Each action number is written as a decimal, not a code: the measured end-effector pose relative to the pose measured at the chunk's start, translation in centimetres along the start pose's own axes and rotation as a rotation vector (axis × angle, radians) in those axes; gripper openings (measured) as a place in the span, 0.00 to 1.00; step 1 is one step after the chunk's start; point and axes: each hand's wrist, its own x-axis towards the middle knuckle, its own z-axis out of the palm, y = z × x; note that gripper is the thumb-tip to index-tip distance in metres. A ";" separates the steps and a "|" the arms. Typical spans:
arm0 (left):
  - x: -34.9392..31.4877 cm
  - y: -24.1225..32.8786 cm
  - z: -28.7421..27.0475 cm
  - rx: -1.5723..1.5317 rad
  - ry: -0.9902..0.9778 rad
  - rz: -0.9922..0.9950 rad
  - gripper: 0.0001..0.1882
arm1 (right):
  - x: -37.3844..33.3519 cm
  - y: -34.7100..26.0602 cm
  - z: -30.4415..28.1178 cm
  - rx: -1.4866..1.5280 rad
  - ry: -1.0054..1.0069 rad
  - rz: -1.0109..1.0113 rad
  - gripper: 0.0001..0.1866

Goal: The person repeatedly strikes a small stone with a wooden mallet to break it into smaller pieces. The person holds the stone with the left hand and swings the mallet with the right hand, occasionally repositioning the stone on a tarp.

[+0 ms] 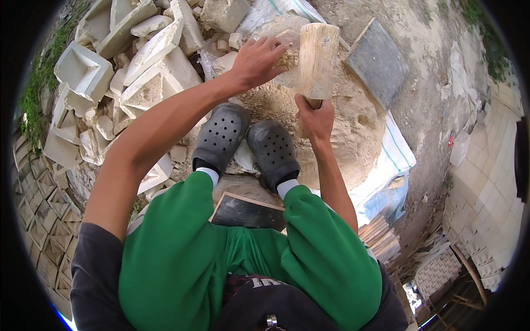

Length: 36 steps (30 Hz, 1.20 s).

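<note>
My right hand (317, 118) is wrapped round the short handle of a wooden mallet (318, 60). The mallet's thick, pale, log-like head points away from me over a heap of crushed, sandy tan material (337, 143). To the left of the mallet, my left hand (258, 62) reaches over the far side of that heap, palm down. Its fingers stretch out with the thumb apart, and I see nothing held in them. What lies beneath the palm is hidden. Small pale lumps (236, 41) lie just beyond this hand.
Broken, pale mould-like blocks (157, 83) pile up at the left. A grey square slab (379, 63) lies right of the mallet. White sacking (398, 146) spreads under the heap. My grey clogs (221, 135) stand at its near edge. Stacked patterned tiles (41, 220) line the far left.
</note>
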 end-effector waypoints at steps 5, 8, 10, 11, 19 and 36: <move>0.1 -1.1 0.4 -0.052 0.007 0.081 0.28 | -0.4 0.8 0.1 0.091 0.201 -0.476 0.17; 0.1 -1.3 0.6 -0.071 0.065 0.073 0.28 | 0.8 3.9 0.1 0.014 0.040 -0.368 0.17; -0.4 -1.5 0.4 -0.074 0.100 0.028 0.28 | 0.3 2.0 0.4 0.103 -0.100 -0.112 0.16; -0.7 -1.7 0.3 -0.058 0.095 0.014 0.28 | 0.0 0.9 0.6 0.177 -0.175 0.055 0.16; -1.4 -1.7 0.0 0.000 0.129 0.030 0.31 | 0.1 -1.0 0.1 0.143 -0.086 -0.024 0.12; -0.6 -1.7 0.0 0.034 0.087 0.018 0.16 | 1.6 -0.5 0.6 -0.146 -0.200 0.094 0.17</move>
